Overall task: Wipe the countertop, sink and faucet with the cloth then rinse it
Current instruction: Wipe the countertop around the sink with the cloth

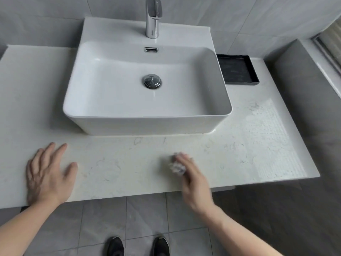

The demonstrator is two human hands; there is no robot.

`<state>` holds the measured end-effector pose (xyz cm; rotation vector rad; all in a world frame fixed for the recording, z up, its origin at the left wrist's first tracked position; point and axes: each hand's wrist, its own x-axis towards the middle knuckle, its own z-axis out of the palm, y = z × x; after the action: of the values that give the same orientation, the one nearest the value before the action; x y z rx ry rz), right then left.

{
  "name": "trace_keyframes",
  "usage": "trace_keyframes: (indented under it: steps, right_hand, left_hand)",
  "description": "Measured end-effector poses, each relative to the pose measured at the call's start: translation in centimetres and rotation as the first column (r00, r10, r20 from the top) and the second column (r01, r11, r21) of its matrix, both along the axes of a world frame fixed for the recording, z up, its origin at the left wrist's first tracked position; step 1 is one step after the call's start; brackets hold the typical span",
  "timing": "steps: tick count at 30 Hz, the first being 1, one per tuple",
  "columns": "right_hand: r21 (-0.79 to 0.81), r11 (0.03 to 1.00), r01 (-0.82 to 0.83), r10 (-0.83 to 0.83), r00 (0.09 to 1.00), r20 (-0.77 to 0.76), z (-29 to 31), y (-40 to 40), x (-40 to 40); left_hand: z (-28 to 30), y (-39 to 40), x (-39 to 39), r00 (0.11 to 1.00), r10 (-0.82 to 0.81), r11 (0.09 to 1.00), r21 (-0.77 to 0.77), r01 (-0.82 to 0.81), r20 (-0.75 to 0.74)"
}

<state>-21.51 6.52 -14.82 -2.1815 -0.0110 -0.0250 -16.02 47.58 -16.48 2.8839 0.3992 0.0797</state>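
Note:
A pale marble countertop [129,159] carries a white rectangular vessel sink [118,74] with a chrome drain plug [152,81]. A chrome faucet [152,17] stands at the sink's back rim. My right hand [191,180] is blurred and presses a small crumpled white cloth [176,166] onto the counter in front of the sink, right of centre. My left hand [48,172] lies flat on the counter's front left with fingers spread, holding nothing. A damp sheen shows on the counter's right end.
A black shallow tray [238,70] sits on the counter right of the sink. Grey tiled walls close in behind and at the right. Below the counter's front edge are grey floor tiles and two dark shoes [138,246].

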Motion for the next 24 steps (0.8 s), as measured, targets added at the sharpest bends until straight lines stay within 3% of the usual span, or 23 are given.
trace_keyframes:
  steps: [2, 4, 7, 9, 14, 19, 24]
  right_hand:
    - [-0.006, 0.979, 0.203, -0.203, 0.979, -0.003, 0.8, -4.7, 2.0]
    - [-0.171, 0.923, 0.346, -0.355, 0.935, -0.026, 1.2, -10.0, 4.2]
    - [-0.489, 0.801, 0.346, -0.423, 0.905, -0.052, 0.3, -15.9, 6.0]
    - [-0.576, 0.751, 0.323, -0.456, 0.884, -0.099, -0.6, -16.3, 5.9]
    - [-0.568, 0.729, 0.381, -0.532, 0.838, -0.121, -1.4, -8.2, 5.6]
    - [-0.518, 0.797, 0.311, -0.399, 0.915, -0.065, -1.9, 4.8, 4.8]
    - [-0.386, 0.92, -0.06, 0.062, 0.998, -0.006, -1.8, 20.5, 1.9]
  left_hand:
    - [0.1, 0.0, 0.0, 1.0, 0.004, 1.0, -0.002, -0.004, -0.011]
    - [0.2, 0.0, 0.0, 1.0, 0.006, 1.0, -0.003, -0.006, -0.016]
    - [0.2, 0.0, -0.1, 1.0, 0.002, 1.0, 0.004, -0.002, -0.011]
    - [0.2, 0.0, -0.1, 1.0, 0.002, 1.0, 0.007, -0.001, -0.013]
    - [0.2, 0.1, 0.0, 1.0, -0.007, 1.0, 0.019, 0.007, -0.028]
    - [-0.1, 0.4, -0.1, 0.999, -0.021, 0.999, 0.024, 0.022, -0.024]
    - [-0.3, 0.7, -0.2, 1.0, -0.017, 1.0, 0.012, 0.018, -0.009]
